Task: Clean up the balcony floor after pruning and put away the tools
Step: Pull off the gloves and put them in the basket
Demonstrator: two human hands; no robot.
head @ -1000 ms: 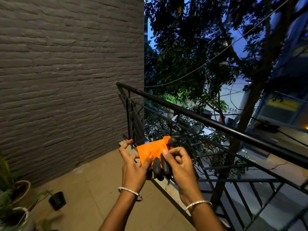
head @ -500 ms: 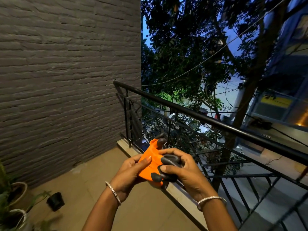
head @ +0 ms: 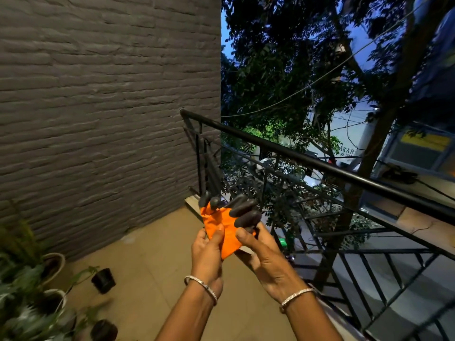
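I note the glove [head: 221, 225] at 12 o'clock above both hands. Left hand [head: 205, 259] pinches its left edge; right hand [head: 266, 259] grips its right side.

view: head, sole camera | faces: forward-down | near: left hand [head: 206, 253] and right hand [head: 264, 257] close below | railing [head: 320, 166] just beyond, wall [head: 98, 94] left of them

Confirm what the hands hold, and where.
Orange fabric gardening glove with dark rubber fingertips: left hand pinches its orange palm area, right hand pinches the orange fabric beside the dark fingers.
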